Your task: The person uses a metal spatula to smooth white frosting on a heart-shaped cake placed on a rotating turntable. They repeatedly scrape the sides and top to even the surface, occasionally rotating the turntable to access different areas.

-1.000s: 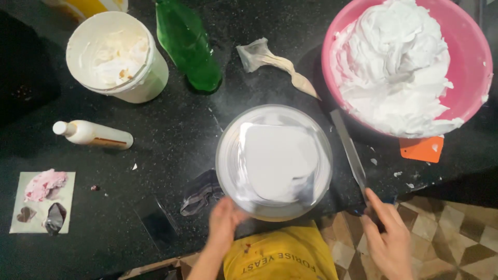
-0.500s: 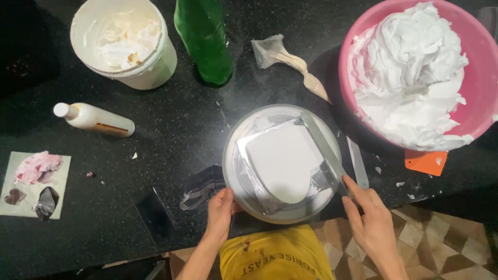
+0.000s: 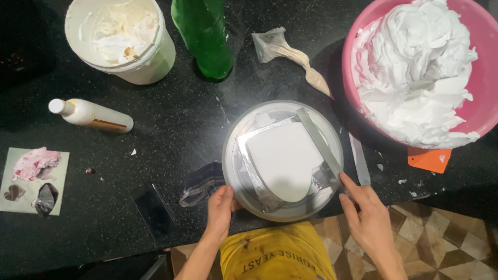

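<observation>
A round grey turntable (image 3: 233, 155) sits on the black counter with a silver foil board and a white frosted cake (image 3: 282, 161) on it. My left hand (image 3: 220, 207) rests on the turntable's near left rim. My right hand (image 3: 365, 212) grips the handle end of a long flat metal spatula (image 3: 317, 140), whose blade lies against the cake's right side. A second flat blade (image 3: 359, 158) lies on the counter just right of the turntable.
A pink bowl (image 3: 353, 62) heaped with white cream stands at the right, an orange scraper (image 3: 429, 159) below it. A white tub of cream (image 3: 148, 62), a green bottle (image 3: 205, 36), a piping bag (image 3: 290, 54), a white lying bottle (image 3: 91, 115), a cloth (image 3: 199, 185) and a phone (image 3: 153, 210) surround the turntable.
My right hand lifted the spatula from the counter and brought its blade against the cake's right side. My left hand stayed on the turntable's rim.
</observation>
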